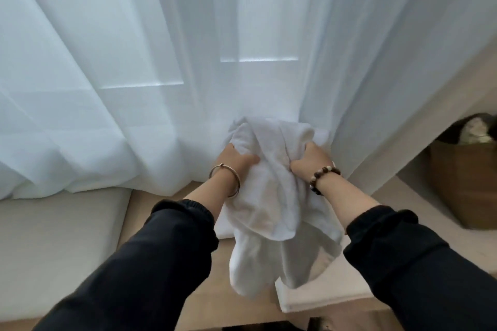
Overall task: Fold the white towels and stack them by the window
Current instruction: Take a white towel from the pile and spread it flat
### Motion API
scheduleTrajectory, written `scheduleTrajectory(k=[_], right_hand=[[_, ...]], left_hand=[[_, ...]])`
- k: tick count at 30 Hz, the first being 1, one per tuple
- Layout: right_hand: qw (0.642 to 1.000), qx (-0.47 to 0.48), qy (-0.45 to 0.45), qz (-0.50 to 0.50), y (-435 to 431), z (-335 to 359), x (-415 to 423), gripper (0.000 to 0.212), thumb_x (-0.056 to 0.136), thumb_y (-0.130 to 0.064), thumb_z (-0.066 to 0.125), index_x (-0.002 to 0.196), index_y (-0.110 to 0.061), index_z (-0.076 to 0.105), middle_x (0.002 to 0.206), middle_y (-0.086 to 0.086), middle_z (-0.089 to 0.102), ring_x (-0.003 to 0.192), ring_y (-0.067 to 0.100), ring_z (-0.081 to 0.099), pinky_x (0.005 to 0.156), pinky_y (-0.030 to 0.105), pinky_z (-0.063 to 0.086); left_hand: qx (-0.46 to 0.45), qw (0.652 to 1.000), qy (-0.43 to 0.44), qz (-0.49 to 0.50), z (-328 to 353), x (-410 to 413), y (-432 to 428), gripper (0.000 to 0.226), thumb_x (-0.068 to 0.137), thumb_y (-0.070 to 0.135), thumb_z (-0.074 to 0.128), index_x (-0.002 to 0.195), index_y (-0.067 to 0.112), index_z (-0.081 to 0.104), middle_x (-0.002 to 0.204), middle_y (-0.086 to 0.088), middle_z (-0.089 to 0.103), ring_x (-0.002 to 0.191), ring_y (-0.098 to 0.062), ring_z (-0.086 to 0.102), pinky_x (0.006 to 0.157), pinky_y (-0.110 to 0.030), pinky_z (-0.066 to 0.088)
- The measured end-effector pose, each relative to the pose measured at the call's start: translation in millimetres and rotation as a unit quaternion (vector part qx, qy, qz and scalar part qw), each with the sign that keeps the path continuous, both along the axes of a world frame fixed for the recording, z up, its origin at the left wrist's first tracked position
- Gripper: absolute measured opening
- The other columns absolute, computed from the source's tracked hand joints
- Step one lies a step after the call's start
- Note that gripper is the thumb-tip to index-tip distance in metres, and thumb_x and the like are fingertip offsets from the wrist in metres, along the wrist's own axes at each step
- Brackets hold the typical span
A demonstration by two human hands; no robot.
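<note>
A crumpled white towel (274, 196) hangs in the air in front of the sheer white curtain (134, 62). My left hand (236, 160) grips its upper left part and my right hand (309, 160) grips a bunch of cloth at its upper right. The towel's lower end droops toward the wooden bench (188, 263). Beneath the towel, a flat white cloth (309, 301) lies on the bench at the lower right, partly hidden. Another white piece (223, 231) shows under my left wrist.
A beige cushion (59, 244) covers the bench on the left. At the right, a brown basket (465, 183) stands in a shelf recess beside a beige wall. The curtain hangs down to the bench along the whole back.
</note>
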State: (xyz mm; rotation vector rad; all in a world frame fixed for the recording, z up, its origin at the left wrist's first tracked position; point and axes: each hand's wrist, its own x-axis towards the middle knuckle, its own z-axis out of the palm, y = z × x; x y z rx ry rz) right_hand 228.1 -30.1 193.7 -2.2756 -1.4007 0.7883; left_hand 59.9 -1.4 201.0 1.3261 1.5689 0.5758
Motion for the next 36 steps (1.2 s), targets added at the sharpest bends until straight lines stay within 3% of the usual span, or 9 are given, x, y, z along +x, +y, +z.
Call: scheduleTrajectory(k=[4, 7, 9, 18, 21, 25, 28, 31, 36], right_hand=[[0.998, 0.003, 0.005, -0.058, -37, 34, 42, 0.036, 0.083, -0.026, 0.059, 0.112, -0.006, 0.052, 0.114, 0.014, 0.059, 0.107, 0.032, 0.056, 0.077, 0.028, 0.039], [0.993, -0.005, 0.014, -0.117, -74, 50, 84, 0.041, 0.081, -0.024, 0.06, 0.117, -0.005, 0.051, 0.115, 0.014, 0.058, 0.106, 0.032, 0.056, 0.08, 0.029, 0.044], [0.99, -0.007, 0.012, -0.144, -101, 60, 115, 0.042, 0.082, -0.023, 0.06, 0.119, -0.004, 0.05, 0.114, 0.015, 0.058, 0.105, 0.032, 0.056, 0.078, 0.028, 0.043], [0.961, -0.012, -0.059, -0.271, -233, 92, 266, 0.042, 0.083, -0.029, 0.057, 0.115, -0.003, 0.051, 0.091, 0.006, 0.053, 0.087, 0.022, 0.049, 0.079, 0.03, 0.045], [0.948, -0.011, -0.073, -0.31, -276, 102, 311, 0.061, 0.078, -0.041, 0.053, 0.125, -0.004, 0.042, 0.101, 0.008, 0.057, 0.098, 0.027, 0.055, 0.09, 0.037, 0.048], [0.933, -0.025, -0.081, -0.35, -331, 112, 363, 0.041, 0.085, -0.035, 0.055, 0.112, -0.004, 0.054, 0.089, 0.007, 0.054, 0.088, 0.025, 0.053, 0.082, 0.033, 0.048], [0.92, -0.032, -0.089, -0.38, -370, 119, 396, 0.025, 0.09, -0.031, 0.05, 0.102, -0.009, 0.048, 0.083, 0.006, 0.052, 0.076, 0.021, 0.046, 0.071, 0.028, 0.037], [0.903, -0.027, -0.083, -0.422, -404, 124, 425, 0.023, 0.091, -0.029, 0.047, 0.099, -0.008, 0.05, 0.076, 0.004, 0.054, 0.064, 0.017, 0.045, 0.068, 0.029, 0.039], [0.864, -0.024, -0.071, -0.498, -445, 135, 473, 0.021, 0.091, -0.029, 0.049, 0.098, -0.009, 0.05, 0.071, 0.003, 0.049, 0.061, 0.017, 0.048, 0.057, 0.028, 0.043]], left_hand=[[0.02, 0.998, -0.021, -0.061, 36, 50, -17, 0.027, 0.077, 0.011, 0.07, 0.096, 0.019, 0.053, 0.095, -0.003, 0.056, 0.081, -0.016, 0.053, 0.067, -0.016, 0.044], [0.02, 0.994, -0.017, -0.108, 50, 100, -33, 0.039, 0.066, 0.016, 0.074, 0.102, 0.016, 0.057, 0.107, -0.008, 0.061, 0.098, -0.026, 0.059, 0.087, -0.034, 0.05], [0.016, 0.99, -0.001, -0.137, 56, 138, -44, 0.058, 0.057, 0.027, 0.076, 0.111, 0.014, 0.06, 0.114, -0.01, 0.063, 0.103, -0.03, 0.06, 0.091, -0.04, 0.05], [-0.028, 0.969, -0.019, -0.246, 81, 317, -137, 0.082, 0.077, 0.027, 0.073, 0.145, 0.012, 0.03, 0.138, -0.01, 0.045, 0.121, -0.031, 0.047, 0.094, -0.037, 0.041], [-0.01, 0.959, -0.004, -0.285, 94, 372, -175, 0.08, 0.077, 0.03, 0.073, 0.143, 0.01, 0.033, 0.137, -0.01, 0.045, 0.119, -0.031, 0.048, 0.088, -0.035, 0.041], [-0.008, 0.94, -0.009, -0.341, 104, 437, -219, 0.075, 0.077, 0.027, 0.073, 0.14, 0.008, 0.037, 0.133, -0.011, 0.047, 0.116, -0.031, 0.049, 0.086, -0.034, 0.041], [-0.012, 0.924, -0.019, -0.381, 111, 481, -251, 0.072, 0.076, 0.027, 0.074, 0.137, 0.008, 0.04, 0.123, -0.01, 0.05, 0.105, -0.028, 0.051, 0.084, -0.036, 0.044], [-0.012, 0.905, -0.029, -0.424, 117, 525, -277, 0.072, 0.076, 0.026, 0.074, 0.136, 0.007, 0.041, 0.115, -0.008, 0.05, 0.1, -0.027, 0.051, 0.086, -0.036, 0.045], [-0.029, 0.869, -0.022, -0.493, 124, 603, -308, 0.065, 0.078, 0.026, 0.071, 0.134, 0.007, 0.043, 0.122, -0.011, 0.053, 0.11, -0.032, 0.052, 0.097, -0.042, 0.044]])
